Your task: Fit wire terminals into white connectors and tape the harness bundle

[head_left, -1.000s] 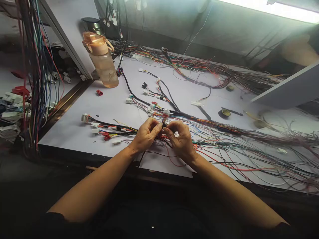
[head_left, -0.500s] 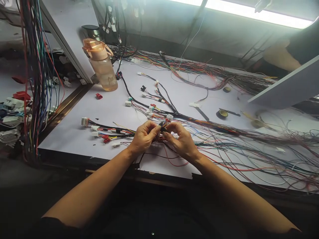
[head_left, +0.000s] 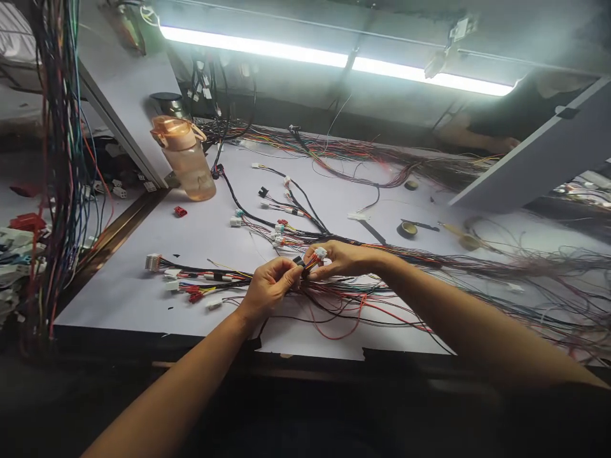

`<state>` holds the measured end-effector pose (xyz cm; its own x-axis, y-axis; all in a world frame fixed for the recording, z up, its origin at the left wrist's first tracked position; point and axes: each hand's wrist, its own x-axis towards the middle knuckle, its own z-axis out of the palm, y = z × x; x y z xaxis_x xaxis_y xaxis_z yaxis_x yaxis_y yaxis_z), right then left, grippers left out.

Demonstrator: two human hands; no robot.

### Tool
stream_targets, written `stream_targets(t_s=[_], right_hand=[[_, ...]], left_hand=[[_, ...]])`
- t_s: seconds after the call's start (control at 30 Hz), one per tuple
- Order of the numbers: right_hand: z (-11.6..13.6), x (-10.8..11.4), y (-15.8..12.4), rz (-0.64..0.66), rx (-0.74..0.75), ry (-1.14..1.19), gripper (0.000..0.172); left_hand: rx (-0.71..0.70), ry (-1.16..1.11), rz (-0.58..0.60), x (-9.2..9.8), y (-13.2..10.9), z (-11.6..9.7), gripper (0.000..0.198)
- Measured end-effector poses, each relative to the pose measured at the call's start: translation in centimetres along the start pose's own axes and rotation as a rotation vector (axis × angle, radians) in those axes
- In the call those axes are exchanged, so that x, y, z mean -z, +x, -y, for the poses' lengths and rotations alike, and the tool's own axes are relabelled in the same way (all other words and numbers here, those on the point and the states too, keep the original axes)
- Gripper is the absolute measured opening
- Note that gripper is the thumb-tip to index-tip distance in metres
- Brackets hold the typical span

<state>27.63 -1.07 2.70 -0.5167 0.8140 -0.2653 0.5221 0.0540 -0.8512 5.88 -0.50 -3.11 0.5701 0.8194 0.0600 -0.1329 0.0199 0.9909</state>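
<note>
My left hand (head_left: 272, 285) is closed in a pinch on a wire bundle of a wiring harness. A piece of black tape (head_left: 298, 261) stands up at its fingertips. My right hand (head_left: 344, 259) curls round the same bundle from the other side, thumb below and fingers above. Between its fingers, short coloured wires lead up to a white connector (head_left: 320, 253). Left of my hands lie taped branches ending in a multi-pin connector (head_left: 153, 262), a red connector (head_left: 195, 294) and several white ones. The exact contact of my right fingertips is partly hidden.
A second harness branch (head_left: 305, 219) lies behind my hands. An orange-lidded bottle (head_left: 188, 162) stands at the back left, near a red connector (head_left: 180, 212). A tape roll (head_left: 407, 229) lies to the right. Loose wires (head_left: 477, 286) cover the right side. Another person (head_left: 482, 127) is beyond the table.
The view has tilted up, so the table sits lower. My right hand has turned over the bundle, its forearm now raised and more level. My left hand keeps its pinch.
</note>
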Motion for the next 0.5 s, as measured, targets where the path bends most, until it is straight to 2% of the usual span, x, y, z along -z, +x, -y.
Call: stream_targets(t_s=[0.07, 0.13, 0.3, 0.37, 0.5], right_hand=[[0.1, 1.5, 0.7, 0.219, -0.076, 0.138, 0.035], [0.1, 2.6, 1.6, 0.285, -0.143, 0.190, 0.042], [0.9, 2.8, 4.3, 0.249, -0.306, 0.099, 0.053], [1.8, 2.6, 5.0, 0.226, -0.322, 0.047, 0.049], [4.5, 2.8, 5.4, 0.174, -0.258, -0.002, 0.036]], left_hand=[[-0.012, 0.032, 0.003, 0.0, 0.0, 0.0, 0.023], [-0.029, 0.091, 0.007, 0.0, 0.0, -0.2, 0.023], [-0.079, 0.202, -0.005, -0.3, -0.1, -0.3, 0.022], [-0.074, 0.223, -0.040, -0.5, -0.2, -0.3, 0.021], [0.018, 0.179, -0.168, -0.8, -0.2, -0.3, 0.023]])
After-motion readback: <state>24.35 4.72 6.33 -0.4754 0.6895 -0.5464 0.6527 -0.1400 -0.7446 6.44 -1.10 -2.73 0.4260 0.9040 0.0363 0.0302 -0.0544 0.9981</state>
